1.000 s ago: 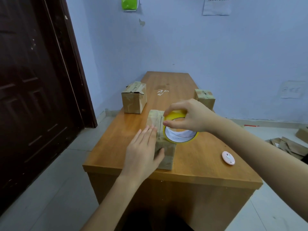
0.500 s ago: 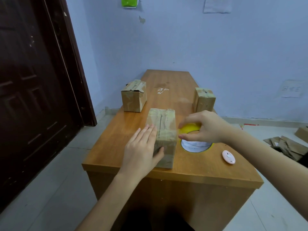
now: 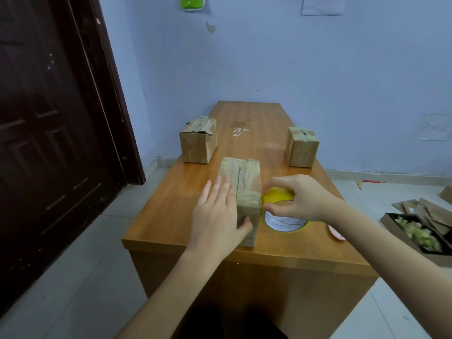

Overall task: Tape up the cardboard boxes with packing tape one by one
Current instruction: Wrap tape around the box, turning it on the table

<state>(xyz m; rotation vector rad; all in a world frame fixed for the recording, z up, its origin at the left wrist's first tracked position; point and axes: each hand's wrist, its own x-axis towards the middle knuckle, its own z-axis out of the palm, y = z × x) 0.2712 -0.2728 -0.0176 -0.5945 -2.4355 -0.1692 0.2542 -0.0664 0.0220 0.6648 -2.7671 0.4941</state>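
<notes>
A cardboard box (image 3: pixel 245 182) with tape across its top stands near the front edge of the wooden table (image 3: pixel 171 216). My left hand (image 3: pixel 217 216) rests on its left side with straight fingers, thumb against the near face. My right hand (image 3: pixel 300 198) grips a yellow roll of packing tape (image 3: pixel 281 218) that sits on the table just right of the box. Two more cardboard boxes stand further back, one at the left (image 3: pixel 198 139) and one at the right (image 3: pixel 302 146).
A small pink round object (image 3: pixel 336 233) lies on the table under my right forearm. A dark door (image 3: pixel 49 118) is at the left. On the floor at the right are flattened cardboard (image 3: pixel 423 210) and an open box of scraps (image 3: pixel 420 232).
My right hand carried the tape roll off the box top, down to the table right of the box, then nearer the box's side. My left hand stayed on the box.
</notes>
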